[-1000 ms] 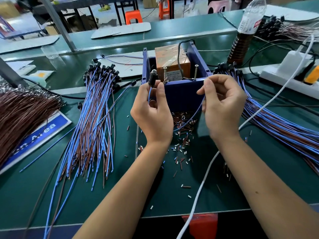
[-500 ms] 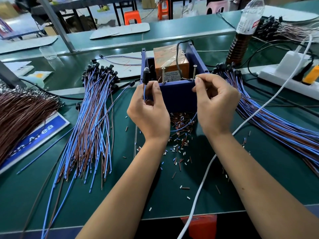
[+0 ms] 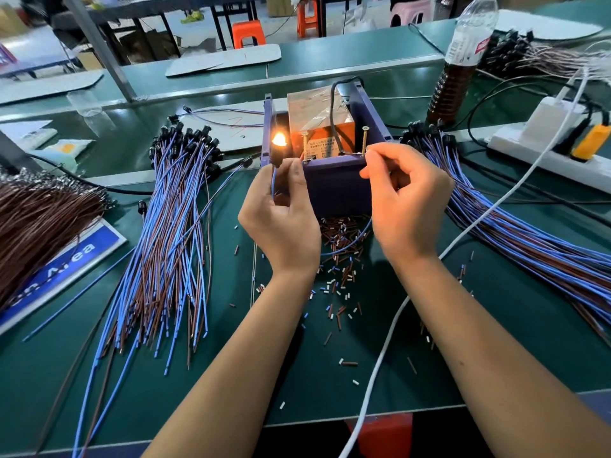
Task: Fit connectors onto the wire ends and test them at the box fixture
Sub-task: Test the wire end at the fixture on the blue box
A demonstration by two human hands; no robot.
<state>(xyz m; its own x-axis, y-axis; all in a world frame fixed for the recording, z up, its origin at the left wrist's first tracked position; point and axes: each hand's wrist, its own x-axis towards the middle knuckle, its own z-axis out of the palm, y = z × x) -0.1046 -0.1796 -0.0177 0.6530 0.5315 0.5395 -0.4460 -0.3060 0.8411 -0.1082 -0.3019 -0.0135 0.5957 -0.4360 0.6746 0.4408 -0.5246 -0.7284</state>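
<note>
Both hands have risen to the front rim of the box, and the small lamp — dark a second ago — now glows orange. Left hand pinches the black lamp connector between thumb and forefinger, other fingers curled; its long axis stands nearly upright, lit tip pointing up and away from the person, thin blue wire leaving its base downward and sagging in a loop across to the right hand. That hand, fingers curled, pinches the wire's other end at the foot of the right brass screw; whether bare wire touches metal cannot be told. A second brass screw stands just beside the left thumb.

Between and beyond the hands sits the open purple plastic box fixture with an orange block inside. Under the wrists, brown and white insulation offcuts litter the dark green bench mat. Left of the left hand lies a fan of blue and brown wires with black caps, further left a brown wire bundle; right of the right hand, another blue-and-brown sheaf, a white cable, a white power strip and a plastic bottle of dark liquid. Beyond — more green benches and orange stools.
</note>
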